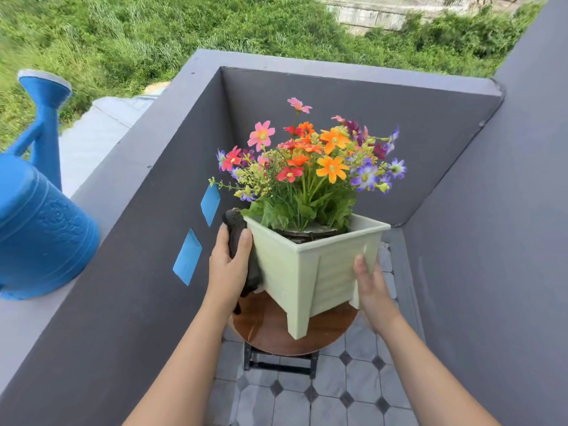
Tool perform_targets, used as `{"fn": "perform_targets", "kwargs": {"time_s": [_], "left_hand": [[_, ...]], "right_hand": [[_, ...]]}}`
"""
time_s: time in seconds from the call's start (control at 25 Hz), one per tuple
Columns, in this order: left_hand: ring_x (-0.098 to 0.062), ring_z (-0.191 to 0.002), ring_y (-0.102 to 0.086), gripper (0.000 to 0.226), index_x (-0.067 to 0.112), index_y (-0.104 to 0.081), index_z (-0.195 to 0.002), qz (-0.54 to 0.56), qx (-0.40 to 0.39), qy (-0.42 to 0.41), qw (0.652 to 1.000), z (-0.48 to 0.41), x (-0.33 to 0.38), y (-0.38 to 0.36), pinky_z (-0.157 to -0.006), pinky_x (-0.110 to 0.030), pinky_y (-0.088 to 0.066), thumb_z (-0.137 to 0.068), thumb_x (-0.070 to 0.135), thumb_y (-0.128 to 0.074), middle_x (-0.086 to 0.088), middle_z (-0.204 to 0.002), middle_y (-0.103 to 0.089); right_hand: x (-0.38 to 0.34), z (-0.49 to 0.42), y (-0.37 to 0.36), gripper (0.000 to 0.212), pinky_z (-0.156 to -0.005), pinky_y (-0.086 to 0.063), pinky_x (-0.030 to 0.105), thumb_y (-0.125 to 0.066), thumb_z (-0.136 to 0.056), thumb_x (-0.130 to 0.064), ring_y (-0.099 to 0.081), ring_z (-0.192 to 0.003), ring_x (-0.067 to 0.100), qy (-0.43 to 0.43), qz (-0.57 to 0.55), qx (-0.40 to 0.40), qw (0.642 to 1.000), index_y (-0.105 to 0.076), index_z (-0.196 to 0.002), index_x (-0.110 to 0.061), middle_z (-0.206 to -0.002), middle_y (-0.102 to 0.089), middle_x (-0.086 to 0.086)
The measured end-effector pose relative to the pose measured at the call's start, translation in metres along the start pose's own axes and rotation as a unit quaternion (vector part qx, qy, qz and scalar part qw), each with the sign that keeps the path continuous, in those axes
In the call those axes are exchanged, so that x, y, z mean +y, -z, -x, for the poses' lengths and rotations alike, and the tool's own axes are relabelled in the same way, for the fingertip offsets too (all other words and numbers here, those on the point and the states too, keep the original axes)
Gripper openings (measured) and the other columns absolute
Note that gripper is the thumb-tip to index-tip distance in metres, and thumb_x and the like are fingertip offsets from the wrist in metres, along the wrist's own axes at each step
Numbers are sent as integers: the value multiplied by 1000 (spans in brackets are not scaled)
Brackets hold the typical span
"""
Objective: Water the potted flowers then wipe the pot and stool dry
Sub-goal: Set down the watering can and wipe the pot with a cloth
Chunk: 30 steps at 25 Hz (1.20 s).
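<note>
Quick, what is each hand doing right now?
Left hand: closed on a dark cloth, pressed against the pale green square plastic pot.
Right hand: open, bracing the pot's right side.

Person, two forearms in view, both bare from the frame's lower edge to the wrist; no sleeve shows. Left hand (228, 265): bare, short plain nails. Right hand (370, 287): bare, short plain nails.

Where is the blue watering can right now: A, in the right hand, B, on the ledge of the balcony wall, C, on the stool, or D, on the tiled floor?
B: the watering can sits on the grey wall ledge, apart from both hands.
</note>
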State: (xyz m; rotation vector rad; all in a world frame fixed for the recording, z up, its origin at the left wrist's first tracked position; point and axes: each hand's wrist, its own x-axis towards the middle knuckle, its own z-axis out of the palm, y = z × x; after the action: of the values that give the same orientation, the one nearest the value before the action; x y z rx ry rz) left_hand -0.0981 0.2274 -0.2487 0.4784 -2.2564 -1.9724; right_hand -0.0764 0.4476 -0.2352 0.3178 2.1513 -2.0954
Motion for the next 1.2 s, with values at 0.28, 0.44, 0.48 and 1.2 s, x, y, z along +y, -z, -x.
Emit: {"fn": "perform_targets", "kwargs": {"time_s": [0.28, 0.44, 0.48, 1.2], "left_hand": [[2, -98, -59, 26, 59, -55, -96, 25, 30, -59, 998, 14, 19, -1, -93, -31, -48, -92, 33, -55, 26, -99, -64], [-17, -126, -49, 69, 29, -43, -138, 14, 52, -34, 998, 15, 13, -2, -107, -43, -39, -79, 62, -53, -1, -134, -56], [-21, -128, -47, 78, 23, -41, -140, 12, 52, -24, 998, 15, 12, -2, -107, -46, -38, -76, 66, -52, -6, -137, -53], [-27, -133, -33, 63, 36, -27, -140, -311, 20, -328, 892, 72, -37, -26, -98, -42, -43, -89, 4, -44, -9, -155, -18]], "right_hand": [[10, 2, -8, 32, -58, -59, 38, -40, -87, -57, -60, -105, 26, -136, -83, 23, 987, -32, -116, -46, -120, -52, 1], [9, 5, -29, 62, -85, -54, 51, -39, -81, -68, -48, -127, 28, -103, -216, 4, 971, -10, -135, -62, -151, -28, -11], [11, 6, -33, 70, -100, -43, 56, -42, -73, -76, -32, -140, 25, -58, -186, 12, 981, -7, -132, -67, -156, -13, -17], [7, 18, -28, 74, -56, -57, 29, -75, -67, -50, -64, -102, 9, -45, -115, 61, 990, -40, -130, -32, -111, -64, -13]]}}
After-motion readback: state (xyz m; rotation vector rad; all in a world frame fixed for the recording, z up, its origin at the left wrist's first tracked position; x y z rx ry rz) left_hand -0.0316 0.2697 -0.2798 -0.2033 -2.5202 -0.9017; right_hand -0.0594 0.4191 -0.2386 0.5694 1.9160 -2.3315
